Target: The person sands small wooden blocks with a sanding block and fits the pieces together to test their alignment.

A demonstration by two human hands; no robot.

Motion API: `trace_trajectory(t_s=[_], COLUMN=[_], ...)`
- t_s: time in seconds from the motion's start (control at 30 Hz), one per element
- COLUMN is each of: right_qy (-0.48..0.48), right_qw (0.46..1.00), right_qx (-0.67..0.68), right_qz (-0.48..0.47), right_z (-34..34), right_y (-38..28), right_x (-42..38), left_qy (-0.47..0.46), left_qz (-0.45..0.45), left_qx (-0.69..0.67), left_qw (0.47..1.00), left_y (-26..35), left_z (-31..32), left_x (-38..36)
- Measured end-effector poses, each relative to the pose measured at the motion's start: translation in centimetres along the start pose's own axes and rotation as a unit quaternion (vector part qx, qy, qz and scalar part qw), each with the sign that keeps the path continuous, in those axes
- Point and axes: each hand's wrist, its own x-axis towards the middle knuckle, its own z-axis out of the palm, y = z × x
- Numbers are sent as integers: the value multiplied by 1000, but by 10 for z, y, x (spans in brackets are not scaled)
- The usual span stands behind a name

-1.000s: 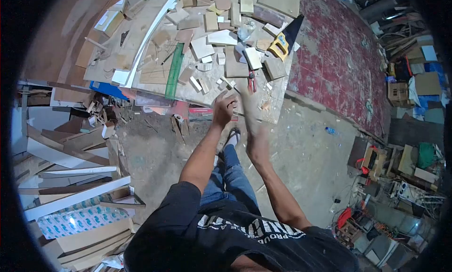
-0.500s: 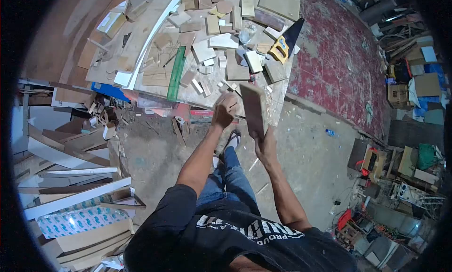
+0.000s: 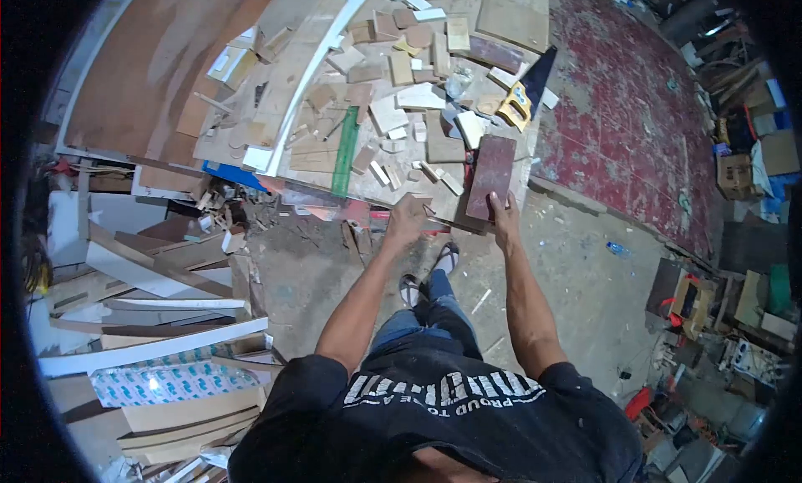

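Note:
My right hand (image 3: 505, 219) grips the lower end of a flat reddish-brown wooden board (image 3: 493, 175), thumb on its face. The board is held over the front edge of the workbench, its broad side turned up. To its left, my left hand (image 3: 407, 221) is closed, and a small thin nail-like piece (image 3: 428, 204) sticks out between the fingertips; I cannot tell exactly what it is. Small wood offcuts (image 3: 412, 175) lie just beyond both hands. A handsaw (image 3: 526, 94) with a yellow handle rests at the bench's right side, past the board.
A green ruler (image 3: 345, 153) and a pencil (image 3: 334, 130) lie left of the scattered blocks. Long white curved strip (image 3: 305, 82) crosses the bench. Stacked wood pieces (image 3: 159, 333) fill the floor at left; a red panel (image 3: 626, 124) spreads at right, with clutter beyond.
The board has gone from nearly edge-on to face-up and moved right with my right hand. My left hand stays closed, a little lower relative to the bench. The whole view has shifted.

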Motion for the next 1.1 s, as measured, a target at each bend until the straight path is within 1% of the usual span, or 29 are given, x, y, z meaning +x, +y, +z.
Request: trace_trajectory(t_s=[0.07,0.1,0.13,0.17,0.2,0.23,0.27,0.3,0.33,0.37,0.4,0.43,0.47,0.5,0.53,0.57,0.6,0.63,0.73,0.77,0.8,0.87,0.9,0.93,1.0,1.03,1.07,1.1], right_qy=[-1,24,17,70,125,34,-66,-138,-193,-246,-244,-259,-274,-296,-295,-338,-378,-361,-328,-334,-323,-267,-215,-189,-183,-218,-254,-257], right_qw=[986,910,912,873,821,894,933,914,894,868,866,847,828,815,813,794,775,770,769,772,776,809,831,845,837,823,806,808], right_qx=[-161,-400,-396,-451,-501,-366,-284,-320,-319,-316,-318,-334,-350,-369,-372,-387,-400,-389,-388,-395,-393,-355,-315,-313,-321,-348,-377,-360], right_qz=[-52,-105,-104,-174,-244,-258,-209,-206,-250,-293,-300,-322,-341,-334,-338,-324,-311,-354,-387,-370,-374,-386,-404,-390,-404,-392,-379,-388], right_z=[3,2,15,27,45,65,80,100,113,120,118,118,116,115,115,116,120,125,147,152,166,188,209,228,250,252,249,250], right_y=[8,5,-9,-26,-54,-79,-84,-127,-145,-154,-152,-149,-145,-156,-168,-178,-182,-181,-171,-172,-169,-157,-145,-145,-151,-155,-162,-167], right_x=[17,22,11,0,-12,-26,-36,-73,-88,-96,-93,-87,-81,-83,-88,-98,-105,-112,-112,-113,-113,-111,-113,-122,-134,-136,-136,-139], left_qy=[89,98,102,119,136,139,132,125,126,85,45,58,61,23,-18,-20,20,59,29,8,0,-19,26,17,2,-24,-38,-67], left_qz=[71,63,61,91,123,124,119,117,122,81,42,192,197,96,-5,2,8,15,26,19,26,15,66,72,135,131,126,128], left_qx=[44,71,78,76,71,73,68,63,62,14,-35,64,62,-50,-160,-160,-165,-171,-139,-110,-105,-150,-138,-140,-202,-148,-145,-150], left_qw=[993,991,990,986,981,980,982,983,983,993,997,978,977,994,987,987,986,983,990,994,994,988,988,987,970,980,981,978], left_y=[35,59,70,80,91,102,113,123,132,139,142,132,120,132,140,136,134,131,131,133,138,144,147,145,137,138,140,145], left_z=[-15,-26,-32,-36,-40,-42,-43,-43,-45,-48,-51,-54,-53,-53,-53,-55,-58,-63,-84,-100,-116,-142,-153,-162,-180,-193,-204,-211], left_x=[-9,-15,-20,-21,-19,-19,-22,-24,-26,-30,-33,-28,-33,-45,-54,-56,-53,-48,-39,-36,-32,-26,-19,-14,-14,-15,-19,-19])
